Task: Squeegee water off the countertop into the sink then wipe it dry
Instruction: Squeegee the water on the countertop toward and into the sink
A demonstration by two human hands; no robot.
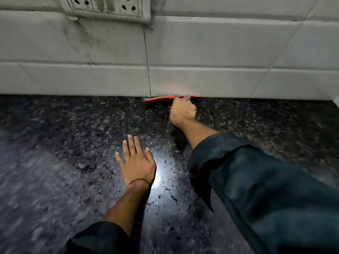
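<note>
A dark speckled granite countertop [64, 143] fills the lower view, with water droplets glinting around a bright reflection near the middle. My right hand [182, 111] reaches to the back edge and grips a red-orange squeegee [158, 98], whose blade lies along the seam where the counter meets the wall. My left hand [136, 162] rests flat on the counter, fingers spread, holding nothing. No sink or cloth is in view.
A grey tiled wall [229, 52] rises directly behind the counter. An electrical socket plate [108, 6] is mounted on it at the upper left. A pale corner [336, 102] shows at the far right edge.
</note>
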